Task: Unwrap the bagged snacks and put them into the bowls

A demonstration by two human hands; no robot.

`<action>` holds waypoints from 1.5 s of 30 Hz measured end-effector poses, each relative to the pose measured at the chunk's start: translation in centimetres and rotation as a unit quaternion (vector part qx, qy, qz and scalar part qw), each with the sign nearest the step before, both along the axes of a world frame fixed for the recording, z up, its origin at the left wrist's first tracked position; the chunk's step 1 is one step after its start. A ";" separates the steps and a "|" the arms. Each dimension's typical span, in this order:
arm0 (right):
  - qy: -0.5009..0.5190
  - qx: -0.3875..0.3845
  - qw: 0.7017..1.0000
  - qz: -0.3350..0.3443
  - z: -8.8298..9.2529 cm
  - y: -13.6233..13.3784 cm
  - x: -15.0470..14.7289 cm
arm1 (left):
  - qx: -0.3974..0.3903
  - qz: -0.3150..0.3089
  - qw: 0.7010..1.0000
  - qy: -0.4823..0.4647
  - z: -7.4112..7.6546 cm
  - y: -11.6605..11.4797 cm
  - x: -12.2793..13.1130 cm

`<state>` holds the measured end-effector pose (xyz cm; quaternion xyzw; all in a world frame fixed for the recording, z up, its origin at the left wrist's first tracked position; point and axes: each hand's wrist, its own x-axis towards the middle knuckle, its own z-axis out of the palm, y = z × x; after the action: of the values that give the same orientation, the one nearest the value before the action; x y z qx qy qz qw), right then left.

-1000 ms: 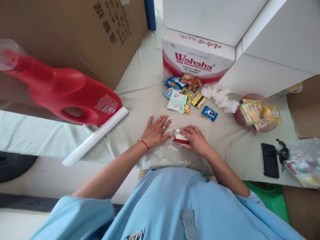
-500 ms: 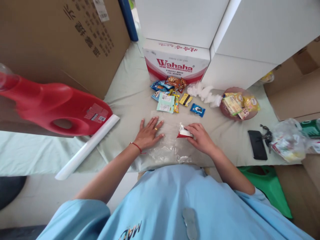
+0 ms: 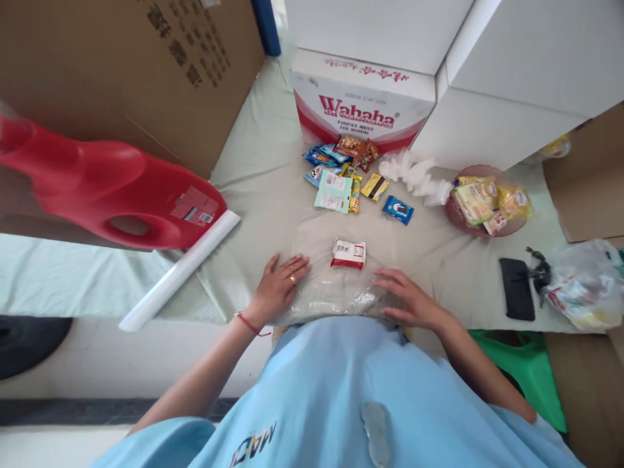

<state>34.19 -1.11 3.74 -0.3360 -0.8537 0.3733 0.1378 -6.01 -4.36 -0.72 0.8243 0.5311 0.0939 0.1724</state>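
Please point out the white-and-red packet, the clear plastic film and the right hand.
White-and-red packet (image 3: 348,251), head view: white upper face.
Clear plastic film (image 3: 335,299), head view: its wrinkled near part.
Right hand (image 3: 412,301), head view: back of the hand.

Light-blue shirt (image 3: 322,383), red bracelet (image 3: 248,324), gold ring (image 3: 293,279).

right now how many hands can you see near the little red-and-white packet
2: the left hand, to the left of the packet, and the right hand, to its right. Neither touches it, and no other hand shows.
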 end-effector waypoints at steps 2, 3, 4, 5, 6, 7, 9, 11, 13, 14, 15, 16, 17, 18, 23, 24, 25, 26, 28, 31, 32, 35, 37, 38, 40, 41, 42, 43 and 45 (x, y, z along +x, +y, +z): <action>-0.026 -0.009 1.000 0.002 -0.3 -1.6 1.5 | -0.021 -0.010 1.000 -0.015 0.0 -0.4 -0.6; -0.033 -0.008 0.999 -0.006 -0.5 -2.2 2.0 | -0.026 -0.013 0.999 -0.024 0.0 -0.5 -0.9; -0.032 -0.009 0.999 -0.013 -0.7 -2.6 2.2 | -0.029 -0.017 0.999 -0.033 0.1 -0.5 -1.1; -0.022 -0.014 0.999 -0.019 -0.7 -2.8 2.2 | -0.033 -0.022 0.998 -0.043 0.2 -0.4 -1.2; -0.006 -0.024 0.999 -0.026 -0.5 -2.8 2.1 | -0.038 -0.024 0.998 -0.051 0.3 -0.3 -1.3; 0.009 -0.033 0.999 -0.039 -0.1 -2.5 1.9 | -0.045 -0.021 0.997 -0.057 0.4 -0.2 -1.3; 0.024 -0.031 0.996 -0.082 0.8 -1.1 0.8 | -0.057 -0.001 0.996 -0.065 0.6 0.0 -1.0; 0.009 0.008 0.992 -0.124 1.6 0.9 -1.2 | -0.062 0.035 0.995 -0.070 0.7 0.2 -0.4; -0.029 0.060 0.989 -0.130 1.8 3.1 -3.9 | -0.055 0.067 0.994 -0.072 0.6 0.3 0.2; -0.053 0.079 0.988 -0.124 1.6 4.1 -5.3 | -0.049 0.077 0.993 -0.072 0.5 0.3 0.5; -0.081 0.091 0.986 -0.114 1.4 4.9 -6.7 | -0.041 0.082 0.993 -0.071 0.4 0.2 0.8; -0.109 0.098 0.984 -0.102 1.1 5.6 -7.9 | -0.034 0.082 0.994 -0.069 0.2 0.1 1.0; -0.135 0.103 0.981 -0.089 0.8 6.0 -9.0 | -0.027 0.080 0.994 -0.068 0.1 0.0 1.2; -0.155 0.109 0.979 -0.077 0.6 6.3 -9.8 | -0.020 0.080 0.994 -0.066 -0.1 -0.2 1.4; -0.161 0.160 0.973 -0.052 0.4 6.3 -11.3 | 0.010 0.093 0.992 -0.087 -0.7 -0.7 2.1; -0.159 0.162 0.973 -0.048 0.3 6.2 -11.5 | 0.013 0.094 0.991 -0.095 -0.8 -0.7 2.1; -0.159 0.158 0.973 -0.044 0.2 6.2 -11.7 | 0.016 0.092 0.990 -0.101 -0.9 -0.7 2.0; -0.159 0.151 0.975 -0.042 0.1 6.1 -11.7 | 0.019 0.087 0.990 -0.107 -0.9 -0.7 1.8; -0.138 0.132 0.981 -0.042 -0.3 5.7 -11.1 | 0.024 0.062 0.991 -0.120 -0.8 -1.1 0.9; -0.035 0.106 0.994 -0.023 -0.6 3.9 -7.5 | 0.018 0.003 0.990 -0.139 -0.5 -2.3 -1.0; 0.000 0.091 0.996 -0.005 -0.7 2.9 -5.7 | 0.007 -0.017 0.990 -0.142 -0.3 -2.9 -1.6; 0.014 0.041 0.998 0.042 -1.0 -0.4 -0.3 | -0.022 -0.061 0.988 -0.141 -0.1 -4.3 -2.6; -0.015 0.042 0.998 0.036 -1.8 -2.3 2.1 | -0.020 -0.063 0.988 -0.138 -0.3 -4.7 -2.5; -0.023 0.054 0.998 0.019 -2.2 -3.1 2.7 | -0.011 -0.053 0.988 -0.143 -0.4 -4.6 -2.3; -0.008 0.084 0.996 -0.026 -3.0 -3.9 2.8 | 0.005 -0.025 0.986 -0.165 -0.6 -3.9 -1.7; 0.009 0.092 0.995 -0.047 -3.2 -3.9 2.5 | 0.007 -0.008 0.983 -0.182 -0.5 -3.3 -1.4; 0.029 0.090 0.994 -0.062 -3.3 -3.6 2.1 | 0.004 0.010 0.980 -0.199 -0.4 -2.6 -1.2; 0.049 0.078 0.993 -0.075 -3.1 -3.1 1.7 | -0.003 0.028 0.976 -0.215 -0.2 -1.8 -1.0; 0.077 0.032 0.991 -0.106 -2.3 -1.4 1.0 | -0.022 0.073 0.968 -0.240 0.5 0.1 -0.6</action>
<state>35.18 -2.52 1.46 -0.3903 -0.8115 0.3535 0.2532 -6.63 -4.25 -0.26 0.7326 0.5345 0.2899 0.3057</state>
